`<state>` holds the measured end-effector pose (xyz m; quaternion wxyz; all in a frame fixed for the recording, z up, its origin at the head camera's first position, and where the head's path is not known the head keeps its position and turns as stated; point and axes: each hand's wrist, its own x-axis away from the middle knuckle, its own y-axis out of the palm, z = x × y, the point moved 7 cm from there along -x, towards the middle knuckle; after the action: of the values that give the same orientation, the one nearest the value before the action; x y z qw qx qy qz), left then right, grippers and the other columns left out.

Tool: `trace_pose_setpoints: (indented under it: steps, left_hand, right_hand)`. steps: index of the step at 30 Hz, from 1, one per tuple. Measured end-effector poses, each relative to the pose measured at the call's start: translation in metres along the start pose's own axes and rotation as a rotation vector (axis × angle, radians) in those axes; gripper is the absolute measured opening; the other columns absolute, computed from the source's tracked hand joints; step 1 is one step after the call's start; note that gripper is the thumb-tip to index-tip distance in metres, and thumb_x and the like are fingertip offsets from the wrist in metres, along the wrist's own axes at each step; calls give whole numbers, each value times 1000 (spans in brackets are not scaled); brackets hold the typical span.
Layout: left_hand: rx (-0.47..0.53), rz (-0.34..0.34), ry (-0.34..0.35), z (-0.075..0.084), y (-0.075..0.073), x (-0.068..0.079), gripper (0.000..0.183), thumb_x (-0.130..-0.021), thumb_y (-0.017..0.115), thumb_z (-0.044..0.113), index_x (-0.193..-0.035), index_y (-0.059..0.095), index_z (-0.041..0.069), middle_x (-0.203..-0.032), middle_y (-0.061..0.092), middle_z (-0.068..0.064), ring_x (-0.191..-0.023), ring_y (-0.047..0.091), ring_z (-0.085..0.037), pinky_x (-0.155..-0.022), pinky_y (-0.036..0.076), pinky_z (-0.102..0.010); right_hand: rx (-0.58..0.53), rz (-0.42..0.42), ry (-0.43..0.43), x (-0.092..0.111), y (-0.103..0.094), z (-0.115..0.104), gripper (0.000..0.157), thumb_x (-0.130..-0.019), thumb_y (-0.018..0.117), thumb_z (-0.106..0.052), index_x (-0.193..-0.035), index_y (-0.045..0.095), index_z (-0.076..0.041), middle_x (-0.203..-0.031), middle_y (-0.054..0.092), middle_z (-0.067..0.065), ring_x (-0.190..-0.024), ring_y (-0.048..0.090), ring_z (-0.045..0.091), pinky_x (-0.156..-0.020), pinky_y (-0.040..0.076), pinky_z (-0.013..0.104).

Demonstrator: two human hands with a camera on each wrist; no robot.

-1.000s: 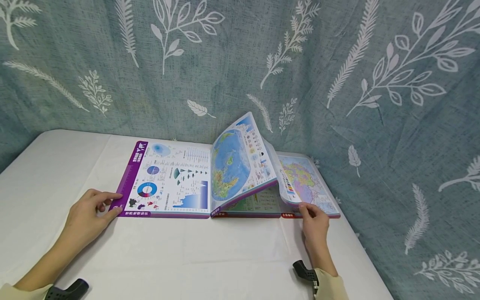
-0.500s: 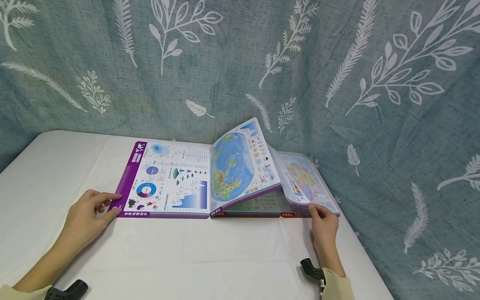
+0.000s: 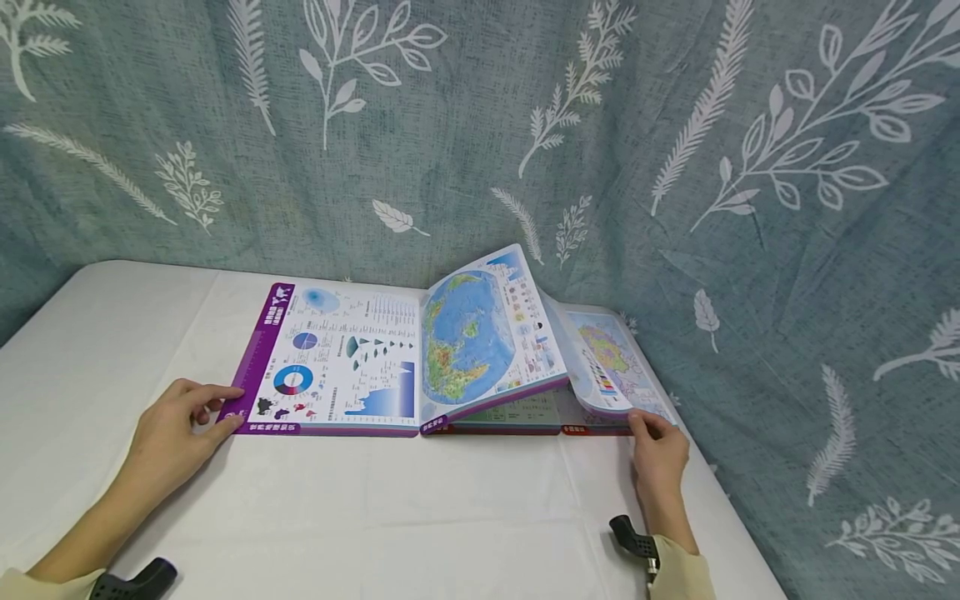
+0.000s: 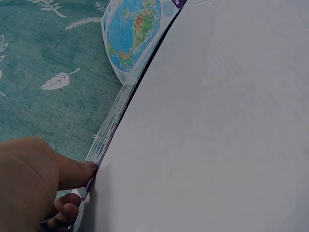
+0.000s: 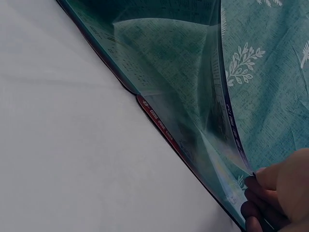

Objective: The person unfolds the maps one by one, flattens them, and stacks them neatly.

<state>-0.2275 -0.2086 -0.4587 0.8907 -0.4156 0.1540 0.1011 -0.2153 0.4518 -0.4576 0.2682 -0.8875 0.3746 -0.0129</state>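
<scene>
A glossy folding map (image 3: 352, 354) with charts and a purple border lies spread on the white table in the head view. My left hand (image 3: 168, 429) pinches its lower left corner between thumb and fingers. A middle panel with a blue world map (image 3: 472, 333) stands tilted up from its fold. My right hand (image 3: 660, 454) pinches the near corner of the panel right of it, which bends over a flatter China map panel (image 3: 637, 375). In the right wrist view, thumb and fingers (image 5: 263, 181) hold the lifted panel's corner above the red-edged panel.
A grey-green curtain (image 3: 450, 167) with white leaf prints hangs right behind the table and along its right side. The white-covered table (image 3: 420, 517) reaches toward me in front of the map. Black wrist mounts (image 3: 633, 537) sit at both sleeves.
My right hand has moved right, drawing the panel's corner along. The tilted world map panel has leaned lower and to the right. The left hand has stayed at its corner.
</scene>
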Motion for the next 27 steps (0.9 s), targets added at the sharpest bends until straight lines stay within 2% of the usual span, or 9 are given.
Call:
trace_pose_setpoints:
  steps: [9, 17, 21, 27]
  left_hand:
    - [4, 8, 14, 1, -1, 0, 35, -84, 86, 6, -118, 76, 2, -99, 57, -13, -83, 47, -21, -67, 31, -28]
    - [0, 4, 10, 1, -1, 0, 36, -84, 86, 7, -118, 76, 2, -99, 57, -14, -84, 47, -22, -67, 32, -29]
    - [4, 9, 16, 1, -2, 0, 35, -84, 86, 6, -117, 76, 2, -99, 57, -13, -83, 47, -21, -67, 32, -28]
    - [7, 2, 9, 1, -1, 1, 35, -85, 85, 7, -118, 76, 2, -99, 57, -13, -83, 47, -21, -67, 32, -28]
  right_hand:
    - [5, 39, 10, -6, -9, 7, 28, -104, 65, -19, -119, 74, 3, -115, 69, 20, -95, 54, 19, -70, 41, 15]
    - [-43, 66, 87, -14, -20, 18, 34, -107, 61, -24, -126, 71, 2, -124, 66, 17, -105, 55, 18, -82, 43, 22]
    - [-72, 67, 118, -17, -24, 22, 38, -106, 62, -28, -128, 70, 3, -124, 65, 15, -103, 55, 14, -83, 44, 23]
    - [-69, 96, 154, -20, -29, 27, 40, -106, 61, -30, -130, 70, 2, -128, 65, 16, -106, 56, 15, -84, 44, 22]
